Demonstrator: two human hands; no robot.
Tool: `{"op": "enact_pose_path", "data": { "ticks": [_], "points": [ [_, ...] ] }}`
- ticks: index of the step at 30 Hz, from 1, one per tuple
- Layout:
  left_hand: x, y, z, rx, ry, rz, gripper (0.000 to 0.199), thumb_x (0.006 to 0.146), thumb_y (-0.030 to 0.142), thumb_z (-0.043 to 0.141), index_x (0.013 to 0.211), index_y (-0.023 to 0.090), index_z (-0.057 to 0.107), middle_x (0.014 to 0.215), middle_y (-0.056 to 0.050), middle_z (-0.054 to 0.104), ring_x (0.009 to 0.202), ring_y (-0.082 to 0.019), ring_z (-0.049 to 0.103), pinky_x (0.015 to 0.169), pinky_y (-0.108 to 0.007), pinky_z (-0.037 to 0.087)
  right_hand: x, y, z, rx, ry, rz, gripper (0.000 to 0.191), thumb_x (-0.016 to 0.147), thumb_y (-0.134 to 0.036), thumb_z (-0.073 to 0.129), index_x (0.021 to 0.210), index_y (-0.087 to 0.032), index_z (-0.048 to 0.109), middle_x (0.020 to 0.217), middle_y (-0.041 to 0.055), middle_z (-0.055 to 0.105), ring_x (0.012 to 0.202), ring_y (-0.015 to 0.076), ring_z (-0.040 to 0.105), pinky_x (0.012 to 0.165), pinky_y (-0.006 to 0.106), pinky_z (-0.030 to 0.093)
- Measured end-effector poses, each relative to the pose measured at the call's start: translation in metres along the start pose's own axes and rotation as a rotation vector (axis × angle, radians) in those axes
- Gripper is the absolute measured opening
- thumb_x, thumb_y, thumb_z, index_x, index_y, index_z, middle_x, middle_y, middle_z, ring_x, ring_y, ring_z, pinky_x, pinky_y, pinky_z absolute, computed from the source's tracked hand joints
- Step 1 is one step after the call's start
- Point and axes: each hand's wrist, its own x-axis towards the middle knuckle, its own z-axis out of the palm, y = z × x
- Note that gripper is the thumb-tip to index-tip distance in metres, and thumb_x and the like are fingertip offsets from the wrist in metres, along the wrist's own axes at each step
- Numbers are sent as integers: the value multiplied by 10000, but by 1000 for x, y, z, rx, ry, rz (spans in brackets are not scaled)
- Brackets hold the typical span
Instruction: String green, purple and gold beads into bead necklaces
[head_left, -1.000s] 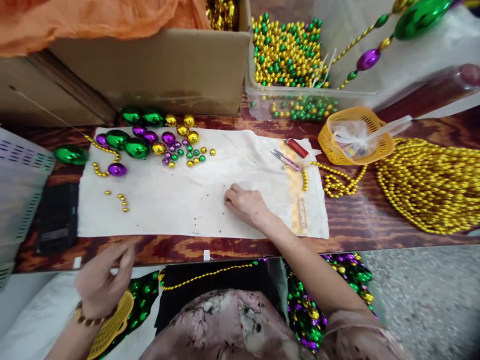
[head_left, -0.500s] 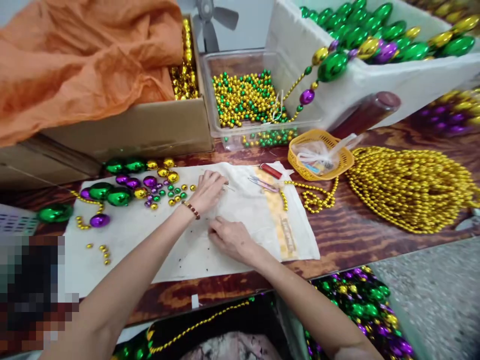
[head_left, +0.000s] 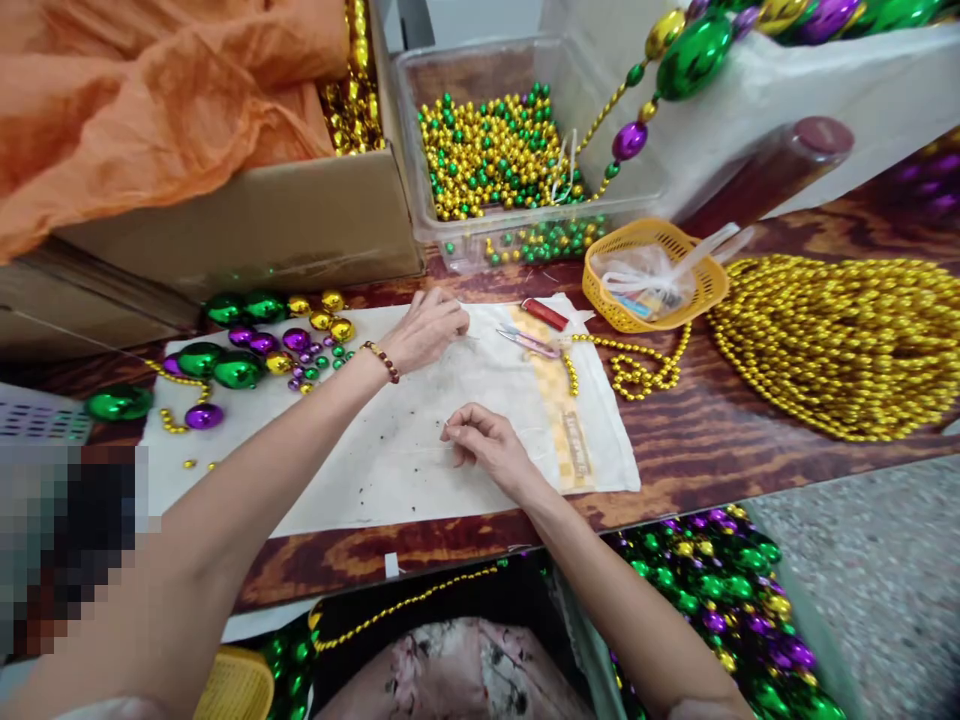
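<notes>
Two bare hands over one white cloth (head_left: pixel 405 490) on a wooden table (head_left: pixel 757 470).

Right hand (head_left: pixel 486 450): low over the cloth's middle, thumb and finger pressed together, pinching a thin thread (head_left: pixel 447 427). Thread count unclear to me; what I can see is faint, its long axis roughly crosswise, left to right. A short pale end shows at the fingertips; its direction I can't make out.

Left hand (head_left: pixel 429 332): one beaded bracelet (head_left: pixel 382 362) at the wrist; hand near the cloth's far edge, fingers curled down. One thin pale line shows just past the fingertips. Can't tell from here whether they grip it.

Left part of the cloth and just off it, large beads counted: five green beads (head_left: pixel 237 369), five purple beads (head_left: pixel 204 416), five gold beads (head_left: pixel 342 330). Smaller ones beside them, partly behind the left arm; uncounted.

Right part: one pair of snips (head_left: pixel 529 343), blades to the left and slightly away from the person, long axis slanting. One red lighter (head_left: pixel 544 314) just beyond, similar slant. One yellow basket (head_left: pixel 652 275) near them, off the cloth.
</notes>
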Motion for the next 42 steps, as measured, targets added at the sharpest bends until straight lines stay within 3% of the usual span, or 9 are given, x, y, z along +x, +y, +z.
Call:
{"op": "enact_pose_path", "data": {
  "ticks": [5, 9, 13, 15, 19, 22, 26, 31, 42],
  "points": [
    [2, 38, -34, -91, 393, -80, 148, 970, 197, 524, 886, 184, 646, 953, -50, 652, 1113, -261, 556, 1039, -513, 383, -10, -5, 6, -21, 65, -59, 173, 816, -369, 669, 797, -204, 620, 679, -32, 605, 576, 105, 545, 583, 244, 433],
    [-39, 66, -50, -416, 647, -307, 142, 918, 221, 616, 1037, 185, 687, 967, -37, 664, 978, -197, 636, 940, -415, 505, -19, -9, 9, -58, 113, -129, 168, 821, -373, 667, 800, -212, 626, 737, -20, 588, 638, 122, 534, 625, 263, 440],
    [-110, 91, -29, -953, 528, -616, 228, 836, 260, 705, 1040, 157, 722, 756, -8, 661, 679, -132, 650, 692, -290, 566, -30, -15, 11, -295, 198, -260, 114, 854, -289, 634, 770, -214, 621, 785, -6, 582, 678, 133, 499, 673, 287, 414],
    [-141, 108, -13, -1125, 475, -768, 269, 811, 284, 742, 1048, 157, 737, 708, 3, 656, 642, -120, 651, 657, -262, 570, -34, -18, 15, -399, 206, -310, 116, 862, -255, 622, 754, -215, 617, 827, 6, 599, 738, 149, 530, 748, 311, 430],
    [-175, 141, 4, -1370, 508, -905, 325, 758, 319, 802, 1045, 175, 756, 710, 13, 639, 598, -110, 636, 548, -225, 552, -37, -17, 25, -361, 145, -281, 86, 852, -255, 647, 776, -218, 637, 1026, 44, 627, 1024, 208, 590, 953, 388, 432],
    [-181, 155, 4, -1467, 512, -891, 303, 774, 325, 800, 1044, 194, 764, 709, 9, 640, 596, -110, 631, 532, -218, 554, -39, -16, 36, -246, 76, -210, 97, 861, -280, 661, 791, -215, 644, 1117, 53, 620, 1104, 217, 588, 989, 402, 431],
    [-184, 159, 2, -1529, 519, -862, 253, 804, 319, 784, 1032, 212, 757, 723, 3, 661, 603, -109, 625, 524, -213, 558, -41, -16, 50, -135, -5, -188, 110, 865, -274, 672, 776, -211, 654, 1072, 39, 632, 1042, 192, 610, 1001, 397, 432],
    [-189, 160, 2, -1518, 526, -844, 219, 816, 309, 770, 1007, 202, 753, 708, 5, 655, 575, -102, 615, 522, -213, 564, -43, -15, 59, -28, -10, -145, 129, 855, -300, 680, 774, -213, 629, 995, 23, 632, 887, 161, 620, 862, 346, 501],
    [-192, 159, -3, -1393, 531, -786, 185, 859, 300, 728, 1019, 217, 769, 900, -19, 651, 609, -84, 633, 567, -221, 593, -41, -21, 67, 3, -3, -110, 132, 830, -300, 683, 747, -224, 615, 955, 24, 638, 744, 146, 583, 679, 312, 522]
  ]
}}
